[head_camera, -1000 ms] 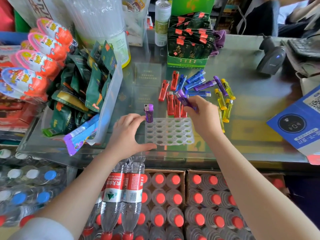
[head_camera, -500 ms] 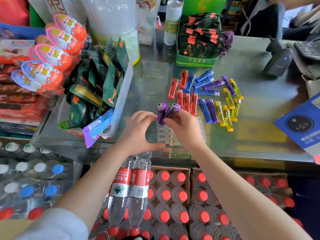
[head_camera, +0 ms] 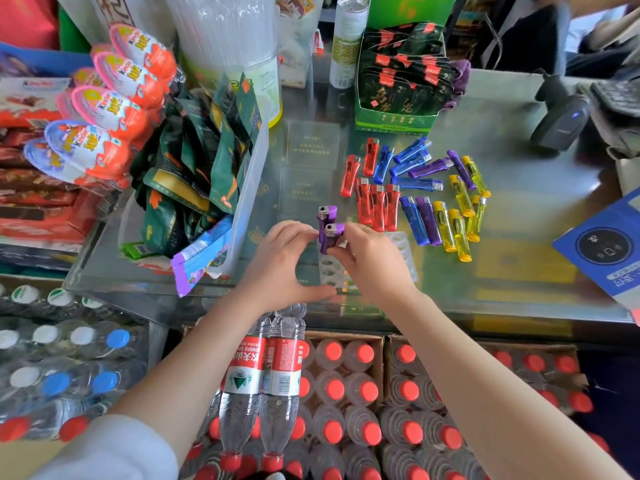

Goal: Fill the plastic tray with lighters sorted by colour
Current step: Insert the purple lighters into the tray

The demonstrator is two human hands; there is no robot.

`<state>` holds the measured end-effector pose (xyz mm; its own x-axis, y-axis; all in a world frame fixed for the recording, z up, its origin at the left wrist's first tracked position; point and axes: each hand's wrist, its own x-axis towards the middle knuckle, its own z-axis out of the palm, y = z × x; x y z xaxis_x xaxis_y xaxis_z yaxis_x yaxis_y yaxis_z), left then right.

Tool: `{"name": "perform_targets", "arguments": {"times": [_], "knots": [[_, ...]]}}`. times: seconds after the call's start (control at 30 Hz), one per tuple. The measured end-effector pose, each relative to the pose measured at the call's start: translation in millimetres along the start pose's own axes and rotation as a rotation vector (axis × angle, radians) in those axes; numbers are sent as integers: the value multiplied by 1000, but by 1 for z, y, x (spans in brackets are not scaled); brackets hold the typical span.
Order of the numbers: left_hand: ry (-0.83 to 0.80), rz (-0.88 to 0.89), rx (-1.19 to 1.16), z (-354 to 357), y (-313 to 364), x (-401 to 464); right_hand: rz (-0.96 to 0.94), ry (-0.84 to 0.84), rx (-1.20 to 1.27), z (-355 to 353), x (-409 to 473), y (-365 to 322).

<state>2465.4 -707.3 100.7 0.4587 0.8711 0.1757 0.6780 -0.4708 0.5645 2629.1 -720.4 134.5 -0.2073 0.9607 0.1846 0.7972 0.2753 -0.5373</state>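
On the glass counter [head_camera: 519, 216] a clear plastic tray [head_camera: 403, 252] with rows of round holes is seen, and it is mostly covered by the two hands. The left hand [head_camera: 284, 261] is placed at the left edge of the tray, with the thumb stretched along its near side and the fingertips bent toward the far left corner; whether the tray is really gripped by it cannot be told. The right hand [head_camera: 372, 261] is laid over the middle of the tray, and a purple lighter [head_camera: 330, 237] is pinched between its fingers, upright, with the metal head on top. The bottom of this lighter is at the far left part of the tray, but it cannot be told if it is already inside a hole. Just behind it a second purple lighter [head_camera: 326, 213] is standing upright in the far left corner, touching or almost touching the first one.

The other lighters are lying loose on the counter behind and to the right of the hands. Red lighters [head_camera: 377, 206] are found just beyond the right hand, next to the far edge of the tray. Blue lighters [head_camera: 410, 161] are further back, and yellow lighters [head_camera: 460, 216] are to the right, well apart from both hands.
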Motion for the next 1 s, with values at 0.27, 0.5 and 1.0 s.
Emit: {"name": "perform_targets", "arguments": {"times": [0.27, 0.5, 1.0], "knots": [[16, 4, 14, 1, 0, 1, 58, 9, -95, 1, 2, -10], [-16, -25, 4, 0, 1, 2, 98, -37, 60, 6, 4, 10], [-125, -74, -13, 1, 9, 10, 565, 196, -94, -58, -13, 91]]}}
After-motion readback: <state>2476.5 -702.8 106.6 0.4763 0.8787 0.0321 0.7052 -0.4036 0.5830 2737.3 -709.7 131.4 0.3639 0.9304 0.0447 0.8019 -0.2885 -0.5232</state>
